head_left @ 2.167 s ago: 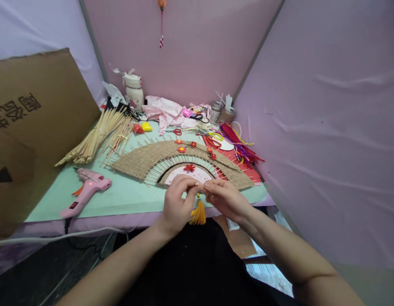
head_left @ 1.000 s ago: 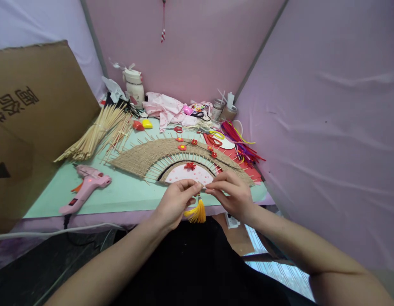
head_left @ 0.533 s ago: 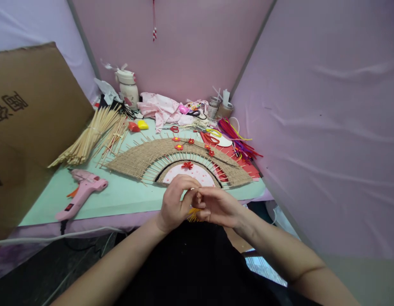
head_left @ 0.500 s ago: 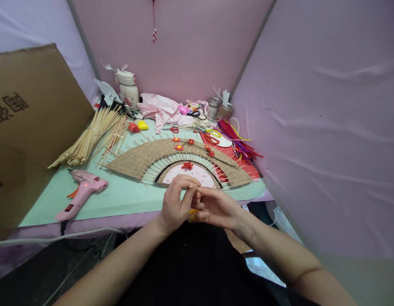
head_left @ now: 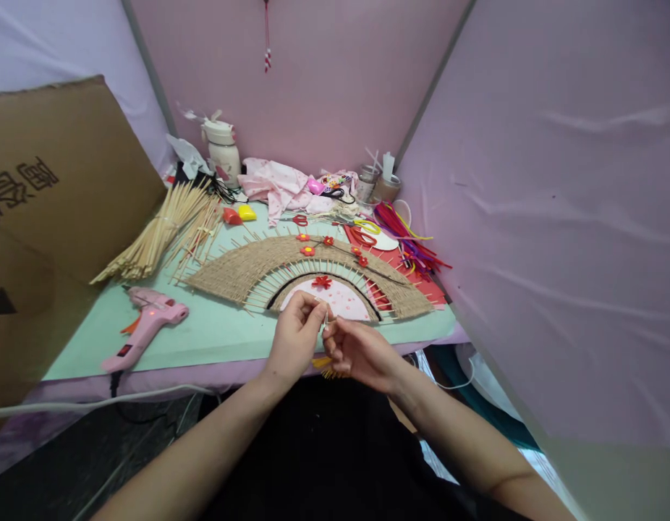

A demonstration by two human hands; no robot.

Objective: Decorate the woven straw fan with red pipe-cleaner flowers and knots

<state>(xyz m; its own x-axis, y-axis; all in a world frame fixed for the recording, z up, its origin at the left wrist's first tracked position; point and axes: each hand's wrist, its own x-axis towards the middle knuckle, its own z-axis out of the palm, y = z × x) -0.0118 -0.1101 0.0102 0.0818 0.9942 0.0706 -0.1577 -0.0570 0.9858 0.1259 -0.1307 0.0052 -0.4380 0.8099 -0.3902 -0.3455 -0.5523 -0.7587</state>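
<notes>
My left hand (head_left: 296,331) pinches a thin, pale strand-like piece (head_left: 327,318), too small to name. Close against it, my right hand (head_left: 362,351) has its fingers curled and its fingertips at the same piece. Both hands are over the front edge of the table, just before a large fan (head_left: 221,278) of woven twine on thin sticks. Red flowers (head_left: 308,251) decorate the fan's band, and another red flower (head_left: 322,282) sits on its pink-white centre, partly covered by my left hand. Yellow fringe (head_left: 329,367) shows below my hands.
A pink glue gun (head_left: 145,329) lies at left, its cord over the table edge. Behind it are bundled sticks (head_left: 155,231) and a cardboard sheet (head_left: 69,217). Scissors (head_left: 365,235), pipe cleaners (head_left: 408,235), cloth (head_left: 273,181) and a bottle (head_left: 223,152) lie or stand towards the back.
My fingertips have drawn slightly apart, and the thin pale piece between them now shows more. The whole view has shifted a little.
</notes>
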